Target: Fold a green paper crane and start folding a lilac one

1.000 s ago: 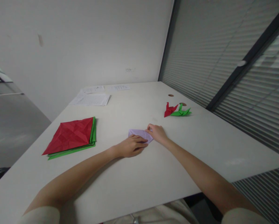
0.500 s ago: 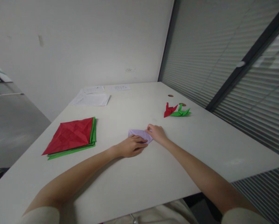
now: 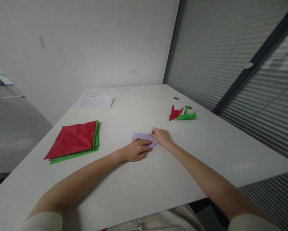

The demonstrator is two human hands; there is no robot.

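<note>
A small folded sheet of purple origami paper [image 3: 141,136] lies on the table in front of me. My left hand [image 3: 134,150] rests flat over its near left part, fingers stretched out and pressing on it. At the right side of the sheet, my right hand [image 3: 162,138] pinches the paper's edge between thumb and forefinger. The fingers cover part of the folds, so the exact shape is hidden.
A stack of creased red and green paper [image 3: 74,138] lies at the left. Behind my right hand stand a red paper crane [image 3: 175,114] and a green paper crane [image 3: 187,115]. Printed sheets [image 3: 96,102] lie at the back left; window blinds [image 3: 206,64] flank the right.
Almost nothing differs. My left hand has shifted very slightly on the purple paper; my right hand keeps its pinch in the same place.
</note>
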